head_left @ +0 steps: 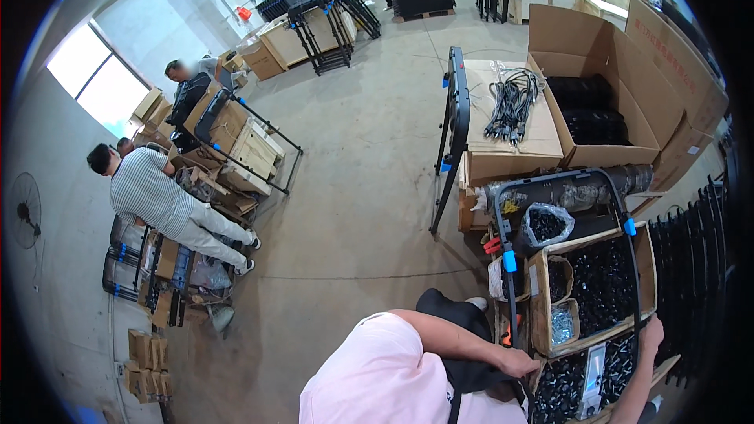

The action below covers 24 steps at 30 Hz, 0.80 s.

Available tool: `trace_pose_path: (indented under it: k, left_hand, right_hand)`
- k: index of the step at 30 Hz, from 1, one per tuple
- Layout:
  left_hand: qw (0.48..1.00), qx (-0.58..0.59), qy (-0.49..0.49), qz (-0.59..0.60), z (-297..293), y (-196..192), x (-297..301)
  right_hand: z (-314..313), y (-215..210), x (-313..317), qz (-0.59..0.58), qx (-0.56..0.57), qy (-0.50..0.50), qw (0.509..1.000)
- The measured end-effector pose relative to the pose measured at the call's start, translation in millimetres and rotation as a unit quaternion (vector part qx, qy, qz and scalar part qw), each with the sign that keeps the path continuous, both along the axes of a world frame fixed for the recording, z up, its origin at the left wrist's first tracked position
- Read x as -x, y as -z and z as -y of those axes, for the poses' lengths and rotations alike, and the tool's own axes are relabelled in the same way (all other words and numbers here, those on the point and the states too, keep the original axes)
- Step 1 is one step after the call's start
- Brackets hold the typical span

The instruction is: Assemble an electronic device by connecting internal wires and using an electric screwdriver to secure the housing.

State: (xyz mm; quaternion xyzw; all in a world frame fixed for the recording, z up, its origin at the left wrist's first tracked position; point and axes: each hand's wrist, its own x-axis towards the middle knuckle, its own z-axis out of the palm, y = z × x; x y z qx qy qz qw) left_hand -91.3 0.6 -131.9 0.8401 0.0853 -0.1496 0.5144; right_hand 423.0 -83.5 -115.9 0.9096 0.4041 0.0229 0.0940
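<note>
Floor: smooth grey concrete floor (353, 157), filling the frame's centre.
Wall: pale painted wall (157, 23), upper left.
Window: bright rectangular window (98, 82), far left, letting in daylight.
Fan: round black wall fan (25, 208), left edge.
Storage: stacked brown cardboard boxes (251, 149), left of centre.

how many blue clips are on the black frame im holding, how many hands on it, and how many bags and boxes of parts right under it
Blue clips on the black tube frame: 2, one on the left bar, one on the right
Hands on the frame: 2, left hand, right hand
Clear bag of black parts: 1
Cardboard box of black parts: 1
Total: 6
</note>
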Motion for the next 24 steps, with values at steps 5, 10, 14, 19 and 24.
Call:
trace_pose_path:
  k: [5,10,14,19,24]
  left_hand:
    - [0.998,-0.003,0.057,0.04,-8,-1,1]
    - [0.996,-0.005,0.09,0.026,-6,-1,2]
    - [0.989,0.03,0.14,0.04,-5,3,-1]
    - [0.991,0.021,0.127,0.043,-2,5,-2]
    - [0.993,-0.03,0.111,0.012,1,5,0]
  right_hand:
    - [-5,-8,7,-0.009,0.082,0.007,0.997]
    - [-6,-10,7,-0.017,0.084,0.056,0.995]
    - [-14,-16,10,-0.048,0.102,0.018,0.993]
    - [-22,-8,8,-0.067,0.084,-0.002,0.994]
    - [-10,22,-4,-0.074,0.006,-0.018,0.997]
